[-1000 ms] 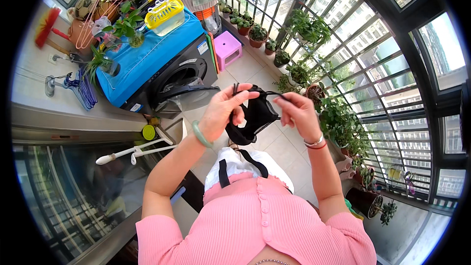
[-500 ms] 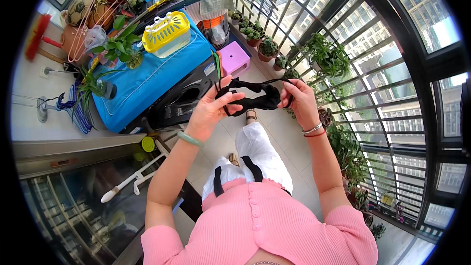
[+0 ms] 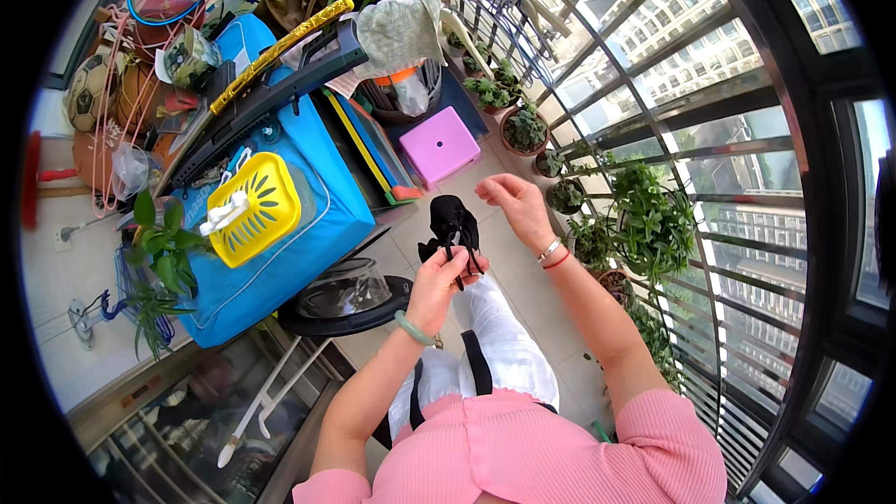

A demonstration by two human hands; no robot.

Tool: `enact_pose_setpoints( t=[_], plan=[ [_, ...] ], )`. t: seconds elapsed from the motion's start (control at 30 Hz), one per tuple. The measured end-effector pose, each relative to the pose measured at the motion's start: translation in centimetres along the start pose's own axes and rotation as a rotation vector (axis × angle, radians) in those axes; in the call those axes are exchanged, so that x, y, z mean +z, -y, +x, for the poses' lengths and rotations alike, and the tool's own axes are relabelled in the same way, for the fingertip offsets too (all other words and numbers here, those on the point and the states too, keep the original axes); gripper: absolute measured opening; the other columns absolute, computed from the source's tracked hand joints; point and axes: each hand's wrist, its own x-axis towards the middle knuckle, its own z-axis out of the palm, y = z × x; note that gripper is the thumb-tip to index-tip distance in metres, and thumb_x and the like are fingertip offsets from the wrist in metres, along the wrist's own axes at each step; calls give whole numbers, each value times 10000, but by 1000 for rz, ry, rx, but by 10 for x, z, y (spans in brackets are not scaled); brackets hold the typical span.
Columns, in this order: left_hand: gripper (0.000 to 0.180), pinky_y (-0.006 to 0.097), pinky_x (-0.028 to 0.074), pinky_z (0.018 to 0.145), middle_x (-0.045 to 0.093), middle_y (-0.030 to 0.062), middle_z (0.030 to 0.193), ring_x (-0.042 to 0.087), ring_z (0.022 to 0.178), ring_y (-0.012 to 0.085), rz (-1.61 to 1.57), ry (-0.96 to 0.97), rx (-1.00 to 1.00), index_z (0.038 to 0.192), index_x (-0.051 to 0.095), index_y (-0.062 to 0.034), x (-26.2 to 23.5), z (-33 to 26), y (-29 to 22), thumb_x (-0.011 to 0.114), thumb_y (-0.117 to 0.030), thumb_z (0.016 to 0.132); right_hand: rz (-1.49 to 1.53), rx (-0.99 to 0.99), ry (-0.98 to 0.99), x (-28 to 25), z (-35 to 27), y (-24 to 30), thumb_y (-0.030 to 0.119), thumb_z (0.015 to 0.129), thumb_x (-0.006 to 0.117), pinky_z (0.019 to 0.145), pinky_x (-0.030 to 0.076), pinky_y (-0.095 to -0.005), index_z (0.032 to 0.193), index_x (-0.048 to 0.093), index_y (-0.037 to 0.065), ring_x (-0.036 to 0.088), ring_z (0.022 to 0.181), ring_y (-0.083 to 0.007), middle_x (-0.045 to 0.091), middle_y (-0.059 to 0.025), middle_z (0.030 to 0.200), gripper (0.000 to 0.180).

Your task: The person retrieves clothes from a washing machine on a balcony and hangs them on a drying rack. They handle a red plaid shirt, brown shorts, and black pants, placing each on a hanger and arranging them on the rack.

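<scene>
My left hand point(image 3: 439, 285) is closed on a small black strappy garment point(image 3: 451, 216), pinching its thin straps. The cloth is bunched and hangs just beyond my fingers, over the floor and my leg. To its right, my right hand point(image 3: 523, 212) is held up in the air, apart from the cloth. Its fingers are curled together and nothing shows in them. Left of my left hand stands a round glass door point(image 3: 343, 291) with a black rim, swung out below a blue-covered machine.
A yellow basket point(image 3: 254, 210) and a leafy plant point(image 3: 166, 257) rest on the blue cover point(image 3: 327, 187). Ahead stands a pink stool point(image 3: 439, 147). Potted plants point(image 3: 526, 130) line the barred window at right. Hangers point(image 3: 523, 23) hang from a pole at the far end.
My right hand has let go of the black garment and moved away from it. The garment, stretched between both hands before, now hangs bunched from my left hand. The view has shifted.
</scene>
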Motion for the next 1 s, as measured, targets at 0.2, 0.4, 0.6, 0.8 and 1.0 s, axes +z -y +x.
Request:
enact_pose_setpoints(
  t=[0.2,0.4,0.6,0.8,1.0],
  plan=[
    [192,259,457,807,671,76,973,615,897,130,55,-50,19,1086,572,-36,8,45,-27,599,-155,938,-618,-149,-250,-40,197,-20,247,840,686,855,505,-388,1206,574,1,648,970,-323,662,-186,1077,455],
    [173,255,462,795,684,76,943,622,869,122,6,-139,-13,1059,597,-24,23,76,-51,617,-125,921,-747,-390,-410,-42,310,-27,240,833,679,897,455,-425,1151,574,16,560,1055,-353,611,-172,1105,403],
    [185,261,465,799,684,79,948,619,871,125,-23,-174,-43,1065,594,-21,31,88,-56,625,-129,917,-992,-330,-700,-69,335,-31,283,826,687,810,458,-407,1049,618,97,569,988,-274,605,-70,1006,298],
    [196,266,461,805,681,78,961,607,880,122,-14,-190,-118,1074,591,-18,26,96,-55,619,-137,921,-1184,-423,-688,-84,358,-12,322,780,729,780,460,-416,950,606,155,588,953,-247,585,-29,967,268],
    [187,255,455,789,681,65,949,605,873,112,-42,-183,-130,1070,604,-28,24,100,-58,615,-143,923,-1293,-404,-633,-90,374,-20,251,808,674,745,476,-435,914,617,136,606,930,-255,629,-49,920,167]
  ],
)
